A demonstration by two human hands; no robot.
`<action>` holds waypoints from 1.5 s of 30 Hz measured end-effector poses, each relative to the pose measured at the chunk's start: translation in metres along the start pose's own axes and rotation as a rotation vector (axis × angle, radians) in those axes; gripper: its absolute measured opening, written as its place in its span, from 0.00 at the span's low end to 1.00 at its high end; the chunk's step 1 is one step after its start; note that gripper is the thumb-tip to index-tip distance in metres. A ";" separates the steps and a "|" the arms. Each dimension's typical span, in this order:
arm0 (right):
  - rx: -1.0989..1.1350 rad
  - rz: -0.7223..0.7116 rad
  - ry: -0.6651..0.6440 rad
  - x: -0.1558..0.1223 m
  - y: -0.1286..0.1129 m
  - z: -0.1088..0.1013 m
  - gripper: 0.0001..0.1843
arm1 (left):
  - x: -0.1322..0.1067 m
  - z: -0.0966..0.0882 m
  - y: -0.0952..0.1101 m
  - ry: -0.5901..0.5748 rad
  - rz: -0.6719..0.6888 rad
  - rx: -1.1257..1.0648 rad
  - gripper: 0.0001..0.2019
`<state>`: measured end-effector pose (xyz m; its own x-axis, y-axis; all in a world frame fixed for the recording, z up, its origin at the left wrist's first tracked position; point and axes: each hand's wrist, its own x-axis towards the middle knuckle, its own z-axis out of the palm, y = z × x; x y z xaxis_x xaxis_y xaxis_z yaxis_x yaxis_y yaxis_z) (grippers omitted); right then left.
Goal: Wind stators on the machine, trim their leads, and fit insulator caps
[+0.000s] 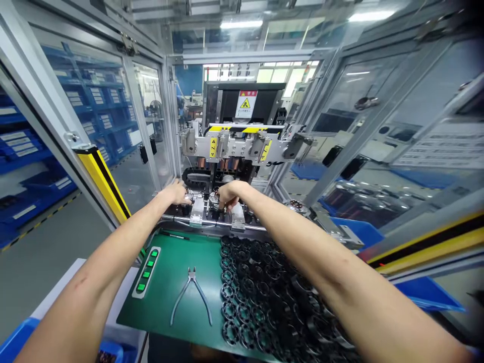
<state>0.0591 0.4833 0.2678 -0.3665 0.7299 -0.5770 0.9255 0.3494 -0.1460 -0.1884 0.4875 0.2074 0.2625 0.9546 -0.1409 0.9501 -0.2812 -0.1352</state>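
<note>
Blocking the space beyond your left grip [177,193] and right grip [229,194] stands the machine [237,145]. Nearer you spreads the green surface [170,257], with black rings [260,287] before the right grip, pliers [192,276] before the gap between, a button strip [146,273] before the left. Both your arms [298,229] stretch forward, left fingers spread at a round metal part [188,195], right wrist bent over a second round part [214,200]; you can't tell whether either is grasping.

Toward 7 o'clock, you had open room over the green mat [162,290], the pliers [192,277] lying low there. Black rings [247,285] crowded 5 o'clock. At 12, a striped bar [245,129] hung above your right hand [229,194]; a yellow post [94,177] stood at 9, a second post [434,252] between 3 and 4.
</note>
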 end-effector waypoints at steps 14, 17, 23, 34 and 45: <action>-0.226 -0.348 -0.072 -0.066 -0.102 0.116 0.22 | -0.025 -0.013 0.003 0.165 0.069 -0.071 0.24; -0.280 -0.378 -0.040 -0.047 -0.125 0.152 0.24 | -0.051 -0.041 -0.001 0.298 0.075 -0.111 0.25; -0.289 -0.355 0.069 -0.014 -0.128 0.186 0.26 | -0.160 0.002 0.004 0.154 0.214 -0.184 0.19; -0.224 -0.408 0.175 -0.046 -0.109 0.184 0.25 | -0.221 0.122 0.025 -0.034 0.062 -0.184 0.11; -0.164 0.250 0.456 -0.154 0.158 0.040 0.21 | -0.152 0.001 0.091 0.392 0.200 -0.237 0.17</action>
<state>0.2652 0.4031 0.3016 -0.1754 0.9704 -0.1658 0.9761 0.1934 0.0994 -0.1424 0.3165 0.2153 0.4440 0.8622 0.2440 0.8749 -0.4759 0.0896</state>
